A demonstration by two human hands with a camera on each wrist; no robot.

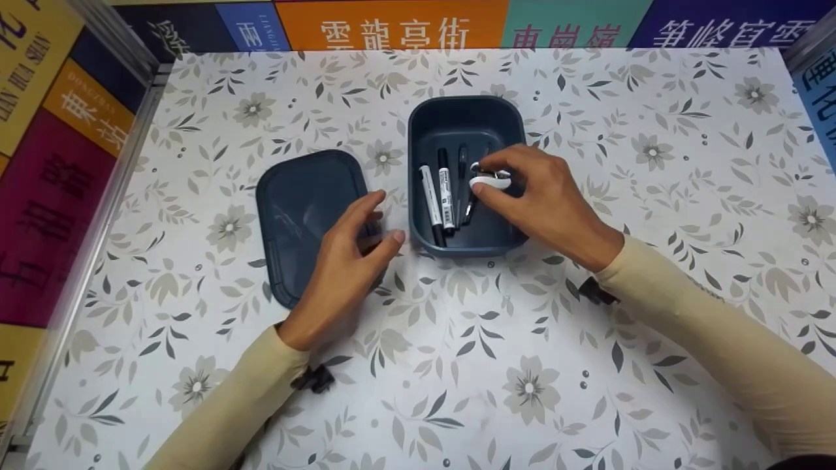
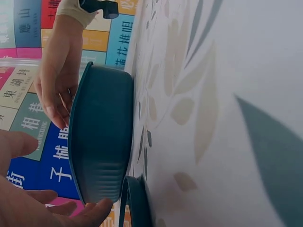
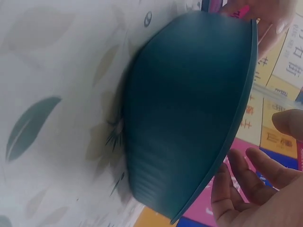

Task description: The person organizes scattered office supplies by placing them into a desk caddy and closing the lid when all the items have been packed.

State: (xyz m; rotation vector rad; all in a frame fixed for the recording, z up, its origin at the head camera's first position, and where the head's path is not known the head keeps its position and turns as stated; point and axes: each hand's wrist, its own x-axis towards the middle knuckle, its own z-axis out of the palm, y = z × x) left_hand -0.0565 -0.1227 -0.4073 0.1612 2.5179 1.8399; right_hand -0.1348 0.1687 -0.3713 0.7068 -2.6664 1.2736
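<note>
My right hand point(image 1: 539, 192) reaches over the right side of a dark blue plastic box point(image 1: 418, 140), pinching a small white-and-silver object point(image 1: 491, 181) between thumb and fingers; its exact kind is unclear. Inside the box lie a white marker with a black end point(image 1: 429, 192), a second black-and-white marker point(image 1: 445, 189) and dark slim pens point(image 1: 462, 163). My left hand point(image 1: 346, 267) hovers over the right edge of the box's dark lid point(image 1: 304, 215), fingers spread and holding nothing. In the right wrist view the box wall point(image 3: 189, 104) hides the contents.
The box and lid lie side by side on a table with a white floral cover point(image 1: 529, 385). Coloured panels with Chinese lettering point(image 1: 392, 26) stand along the back and left sides. Both forearms wear beige sleeves point(image 1: 705, 326) with dark wrist devices point(image 1: 313, 378).
</note>
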